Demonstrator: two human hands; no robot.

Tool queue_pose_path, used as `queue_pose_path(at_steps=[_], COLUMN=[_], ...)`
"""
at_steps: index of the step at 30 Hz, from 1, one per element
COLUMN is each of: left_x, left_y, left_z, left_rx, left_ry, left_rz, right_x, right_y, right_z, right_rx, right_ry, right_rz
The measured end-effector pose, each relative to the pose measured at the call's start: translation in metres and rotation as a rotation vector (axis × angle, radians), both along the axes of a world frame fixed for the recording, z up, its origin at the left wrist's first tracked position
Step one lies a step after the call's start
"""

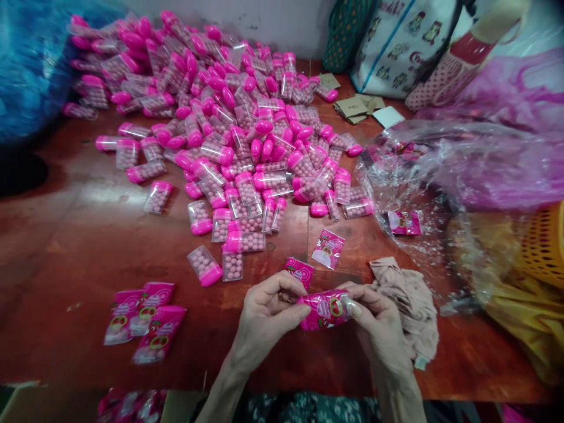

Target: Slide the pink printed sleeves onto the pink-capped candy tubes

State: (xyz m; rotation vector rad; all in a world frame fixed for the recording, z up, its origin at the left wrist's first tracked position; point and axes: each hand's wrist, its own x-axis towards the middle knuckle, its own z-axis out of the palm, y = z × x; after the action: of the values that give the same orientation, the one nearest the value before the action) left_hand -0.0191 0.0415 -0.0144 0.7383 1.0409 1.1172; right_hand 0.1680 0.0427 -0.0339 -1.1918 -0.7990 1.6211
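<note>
Left hand (267, 314) and right hand (379, 320) both pinch a pink wrapped packet (326, 309) held between them just above the red-brown surface (79, 247), beige cloth (408, 299) beside the right hand, pile of pink-capped bottles (220, 123) behind, finished packets (145, 320) at left.

One head-worn camera looks forward and down, close over the table (66, 247), hands (268, 314) nearest.
</note>
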Motion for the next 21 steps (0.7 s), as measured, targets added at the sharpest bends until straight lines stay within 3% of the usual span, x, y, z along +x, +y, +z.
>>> queue_pose_path(at_steps=[6, 10, 15, 21], left_x=[-0.007, -0.008, -0.004, -0.004], left_y=[0.003, 0.0, -0.01, -0.014], left_z=[0.0, -0.003, -0.012, -0.016], left_rx=[-0.02, 0.02, 0.062, 0.003], left_ry=[-0.155, -0.18, -0.231, -0.188], left_rz=[-0.184, -0.191, -0.042, 0.148], right_x=[0.001, 0.001, -0.005, -0.01], right_y=[-0.003, -0.006, -0.006, -0.005], right_z=[0.01, 0.015, 0.015, 0.015], right_rx=[0.033, 0.038, 0.031, 0.115], right_ry=[-0.004, -0.052, -0.098, -0.166], right_rz=[0.08, 0.096, 0.036, -0.029])
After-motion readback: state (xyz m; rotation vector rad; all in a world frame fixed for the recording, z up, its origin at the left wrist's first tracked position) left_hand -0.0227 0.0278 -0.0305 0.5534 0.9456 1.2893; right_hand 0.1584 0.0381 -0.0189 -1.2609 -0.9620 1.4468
